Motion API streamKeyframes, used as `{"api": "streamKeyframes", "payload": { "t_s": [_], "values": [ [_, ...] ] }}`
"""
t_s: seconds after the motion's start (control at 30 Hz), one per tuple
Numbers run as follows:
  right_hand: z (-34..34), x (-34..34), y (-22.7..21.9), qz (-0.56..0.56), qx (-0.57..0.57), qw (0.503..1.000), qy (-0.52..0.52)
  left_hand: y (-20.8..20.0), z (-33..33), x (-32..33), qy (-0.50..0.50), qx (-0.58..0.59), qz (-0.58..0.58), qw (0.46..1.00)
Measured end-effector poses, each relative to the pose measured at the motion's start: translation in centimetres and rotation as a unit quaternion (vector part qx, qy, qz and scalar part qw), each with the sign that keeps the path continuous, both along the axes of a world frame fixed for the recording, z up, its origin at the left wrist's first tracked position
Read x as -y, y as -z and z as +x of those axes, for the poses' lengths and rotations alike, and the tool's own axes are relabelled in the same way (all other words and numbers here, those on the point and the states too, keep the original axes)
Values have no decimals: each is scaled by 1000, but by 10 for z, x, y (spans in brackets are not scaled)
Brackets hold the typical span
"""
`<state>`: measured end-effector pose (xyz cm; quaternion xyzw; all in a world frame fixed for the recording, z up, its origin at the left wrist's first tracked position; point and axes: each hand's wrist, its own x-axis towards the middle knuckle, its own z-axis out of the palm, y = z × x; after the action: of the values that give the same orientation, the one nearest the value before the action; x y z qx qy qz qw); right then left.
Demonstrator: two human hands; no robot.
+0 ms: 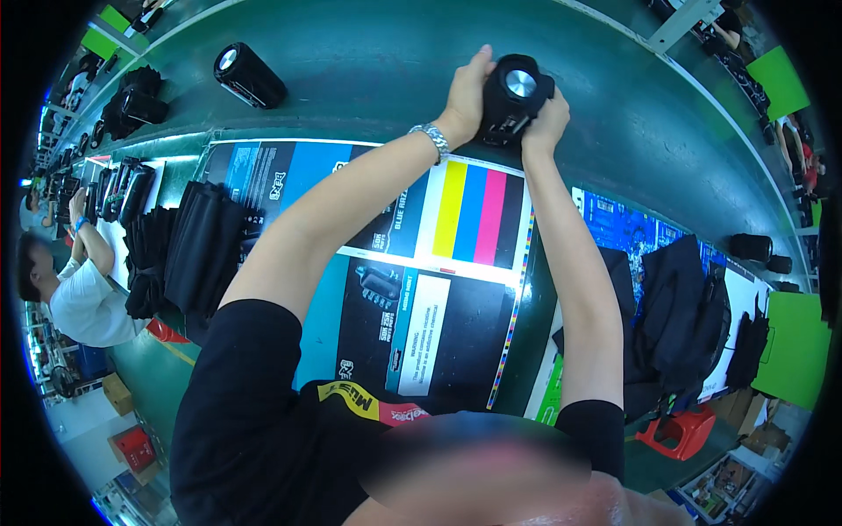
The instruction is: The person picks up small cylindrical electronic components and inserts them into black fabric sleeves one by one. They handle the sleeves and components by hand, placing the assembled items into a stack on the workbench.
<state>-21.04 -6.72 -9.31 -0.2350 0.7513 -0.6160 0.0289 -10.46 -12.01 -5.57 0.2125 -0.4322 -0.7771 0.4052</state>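
Note:
Out over the green conveyor belt [377, 66], both arms reach forward to a black cylindrical portable speaker [509, 105] with a shiny silver disc on its end. My left hand [465, 98], below a metal watch or bracelet, is closed against the speaker's left side. On its right side, my right hand [547, 124] grips it too. The speaker is tilted with its silver end facing up, and parts of the fingers are hidden behind it. Another black speaker [251, 77] of the same kind lies farther left on the belt.
Printed cardboard sheets [386, 289] cover the table before me. Black cloth-like pieces [203, 230] are stacked at left; more black pieces [684, 307] lie at right beside a red stool [677, 433]. At far left sits a co-worker [96, 298]. Dark bundled items [136, 101] rest up the belt.

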Motion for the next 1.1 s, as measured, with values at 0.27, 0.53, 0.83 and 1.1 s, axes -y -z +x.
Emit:
{"api": "streamKeyframes", "payload": {
  "t_s": [0.27, 0.53, 0.83, 1.1],
  "values": [
    [-5, -13, -43, -57, 252, 965, -48, 4, 1, 10, -63, 126, -117, 983],
    [-1, -7, -45, -223, 292, 923, -114, -34, -9, -3, 134, 45, -133, 981],
    [-36, -14, 5, -56, 81, 995, 2, -18, -39, -10, 69, 101, 35, 992],
    [-43, -75, -63, -145, 80, 976, 145, -43, 23, -6, -26, 100, -82, 991]
  ]
}}
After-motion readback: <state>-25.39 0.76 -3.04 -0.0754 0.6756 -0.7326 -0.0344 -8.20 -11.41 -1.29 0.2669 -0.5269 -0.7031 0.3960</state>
